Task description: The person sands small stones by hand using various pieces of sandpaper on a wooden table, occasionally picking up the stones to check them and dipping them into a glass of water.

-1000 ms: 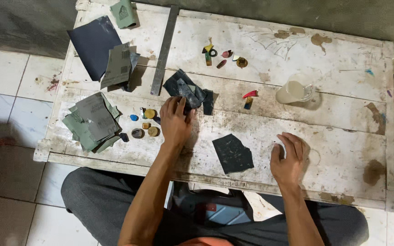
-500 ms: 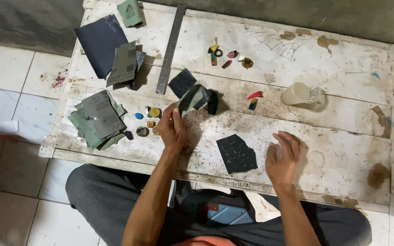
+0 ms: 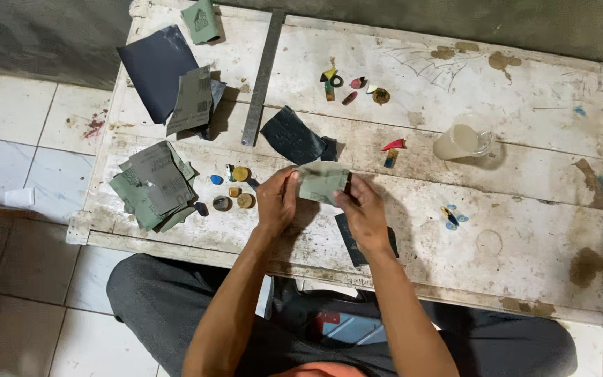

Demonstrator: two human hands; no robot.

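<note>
Sandpaper piece (image 3: 321, 183) pinched between left hand (image 3: 277, 202) and right hand (image 3: 366, 213), grips closed.

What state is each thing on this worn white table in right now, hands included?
Left hand: fingers pinching the grey-green sandpaper piece.
Right hand: fingers gripping its other edge.
Grey-green sandpaper piece: held between both hands, above the table.
Dark sandpaper sheet: lying crumpled.
Sandpaper stack: piled loosely, fanned.
Metal ruler: lying flat.
Clear cup: on its side.

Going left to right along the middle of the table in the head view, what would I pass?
Stack of grey-green sheets → small round pieces → left hand → held sheet → right hand → blue bits
</note>
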